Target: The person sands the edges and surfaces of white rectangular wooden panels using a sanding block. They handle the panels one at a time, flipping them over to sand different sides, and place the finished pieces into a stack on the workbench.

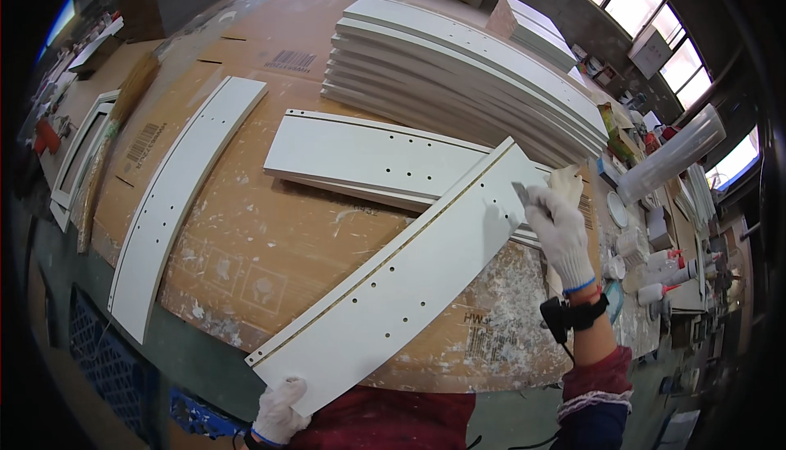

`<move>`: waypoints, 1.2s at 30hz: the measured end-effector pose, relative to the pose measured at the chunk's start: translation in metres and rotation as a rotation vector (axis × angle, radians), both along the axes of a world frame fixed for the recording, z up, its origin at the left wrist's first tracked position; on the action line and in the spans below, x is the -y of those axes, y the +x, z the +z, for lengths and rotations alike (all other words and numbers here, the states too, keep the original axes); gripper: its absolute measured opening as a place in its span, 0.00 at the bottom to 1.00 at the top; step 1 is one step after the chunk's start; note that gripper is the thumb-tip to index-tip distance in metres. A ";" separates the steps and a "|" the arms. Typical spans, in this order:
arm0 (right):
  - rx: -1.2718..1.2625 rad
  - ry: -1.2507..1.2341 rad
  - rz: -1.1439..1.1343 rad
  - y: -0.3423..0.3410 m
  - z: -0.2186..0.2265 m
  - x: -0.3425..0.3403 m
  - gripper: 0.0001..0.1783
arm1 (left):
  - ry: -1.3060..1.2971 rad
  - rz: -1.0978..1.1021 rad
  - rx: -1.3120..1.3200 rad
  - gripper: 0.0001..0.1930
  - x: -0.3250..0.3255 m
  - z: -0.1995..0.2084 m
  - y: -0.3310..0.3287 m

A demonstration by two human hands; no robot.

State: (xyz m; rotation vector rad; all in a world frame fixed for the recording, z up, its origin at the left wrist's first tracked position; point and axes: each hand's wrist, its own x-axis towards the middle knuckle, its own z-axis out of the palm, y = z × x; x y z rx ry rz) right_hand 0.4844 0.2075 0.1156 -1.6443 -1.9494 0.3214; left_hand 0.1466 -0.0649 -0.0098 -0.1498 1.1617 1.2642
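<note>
A long white drilled panel (442, 253) with a dark groove along one edge slants across in front of me. My left hand (281, 411), in a white glove, grips its near lower corner, thumb on top. My gloved right hand (559, 233) is closed at the panel's far right end, around what looks like a small grey scraper (521, 193); its handle is hidden in the fingers. Beneath the far end lie more white panels (352, 145), partly covered by the held one. Another white panel (176, 188) lies alone on the left.
Cardboard (246, 245) covers the table, with white crumbs and flakes near the right front. A tall stack of white panels (458, 73) stands at the back. At left is a brush (135, 85); at right are a clear plastic roll (671, 151) and bottles (659, 290). Blue crates (102, 360) stand below the left edge.
</note>
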 end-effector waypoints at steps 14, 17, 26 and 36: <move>0.441 0.167 0.103 -0.046 -0.029 -0.074 0.10 | 0.330 -0.687 -0.755 0.18 0.032 -0.039 -0.024; 0.371 0.187 0.201 -0.096 -0.045 -0.023 0.09 | 0.476 -0.637 -0.746 0.20 0.033 -0.053 -0.022; 0.216 -0.004 1.045 -0.247 -0.075 0.155 0.11 | 0.653 -0.519 -0.831 0.18 0.020 -0.053 -0.015; 0.189 -0.011 0.827 -0.217 -0.053 0.086 0.08 | 0.727 -0.593 -1.233 0.15 0.025 -0.054 -0.024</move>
